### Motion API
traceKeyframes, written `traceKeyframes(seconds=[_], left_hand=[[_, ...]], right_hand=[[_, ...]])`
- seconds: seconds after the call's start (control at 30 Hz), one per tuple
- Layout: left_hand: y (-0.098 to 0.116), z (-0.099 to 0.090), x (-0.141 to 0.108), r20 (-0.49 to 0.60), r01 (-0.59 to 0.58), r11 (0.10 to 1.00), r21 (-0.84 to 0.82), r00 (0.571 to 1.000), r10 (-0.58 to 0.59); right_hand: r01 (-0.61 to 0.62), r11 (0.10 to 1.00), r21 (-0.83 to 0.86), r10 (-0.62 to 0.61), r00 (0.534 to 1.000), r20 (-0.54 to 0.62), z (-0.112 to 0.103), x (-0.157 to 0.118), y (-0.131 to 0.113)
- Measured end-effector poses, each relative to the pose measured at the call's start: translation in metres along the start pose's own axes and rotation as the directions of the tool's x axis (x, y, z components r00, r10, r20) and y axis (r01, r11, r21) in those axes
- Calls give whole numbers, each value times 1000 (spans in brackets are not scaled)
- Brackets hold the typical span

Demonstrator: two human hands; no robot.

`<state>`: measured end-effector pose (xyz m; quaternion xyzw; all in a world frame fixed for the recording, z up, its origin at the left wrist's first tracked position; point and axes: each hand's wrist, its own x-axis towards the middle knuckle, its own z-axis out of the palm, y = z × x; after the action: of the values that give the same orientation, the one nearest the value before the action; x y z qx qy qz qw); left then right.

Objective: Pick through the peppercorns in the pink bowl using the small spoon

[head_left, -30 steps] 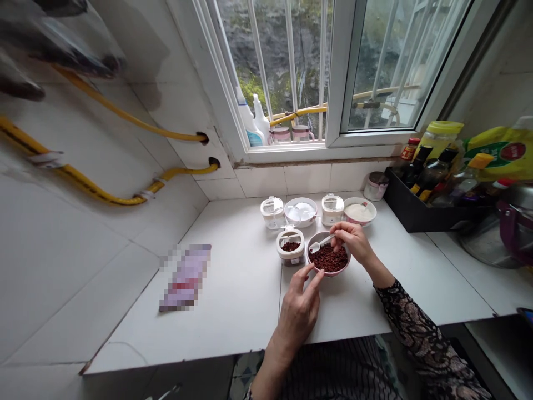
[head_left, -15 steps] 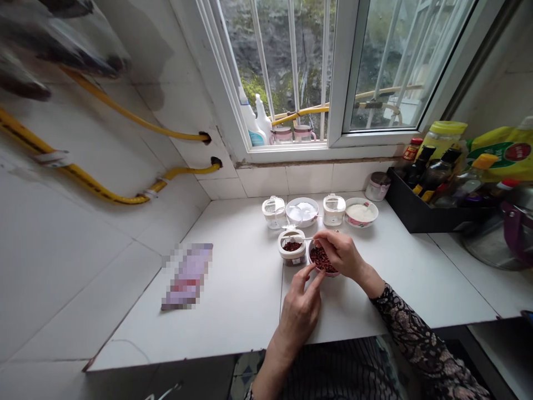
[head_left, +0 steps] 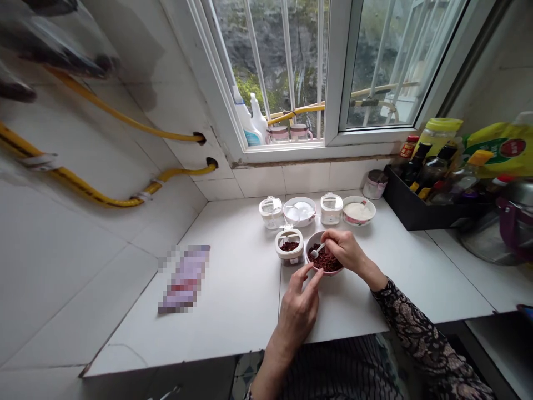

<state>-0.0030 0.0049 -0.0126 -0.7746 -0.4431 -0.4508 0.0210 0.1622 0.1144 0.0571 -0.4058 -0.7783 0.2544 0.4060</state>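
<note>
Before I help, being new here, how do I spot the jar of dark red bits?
Below the window, look along the white counter. The jar stands in front, just left of the bowl under the right hand. Unlike the two jars behind, it shows dark red contents.

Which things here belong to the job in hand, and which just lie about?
In use:
- small white plastic spoon, in right hand
- round pink bowl of dark red granules, left hand touching
- clear jar, white rim, similar granules

Seemingly lying about:
- flat purplish item, blurred
- black box of bottles
- steel pot, purple handle
</note>
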Motion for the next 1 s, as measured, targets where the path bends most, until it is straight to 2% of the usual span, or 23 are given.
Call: traceKeyframes(seconds=[0.2, 0.47, 0.77, 0.9, 1.0], left_hand=[[0, 0, 0, 9, 3, 1000, -6, 1000, -3], [0, 1, -1, 9, 17, 1000, -7, 1000, -17], [-1, 0, 0, 7, -3, 1000, -1, 1000, 3], [-1, 1, 0, -6, -5, 1000, -2, 1000, 5], [-1, 2, -1, -5, -1, 1000, -6, 1000, 1]], right_hand=[[-240, 922, 304, 253, 968, -1, -5, 3, 2], [-331, 810, 484, 366, 930, 24, -10, 8, 4], [-303, 773, 557, 356, 934, 15, -12, 9, 3], [-199, 789, 581, 274, 961, -42, -5, 9, 0], [-64, 870, 489, 142, 982, -123, 6, 5, -6]])
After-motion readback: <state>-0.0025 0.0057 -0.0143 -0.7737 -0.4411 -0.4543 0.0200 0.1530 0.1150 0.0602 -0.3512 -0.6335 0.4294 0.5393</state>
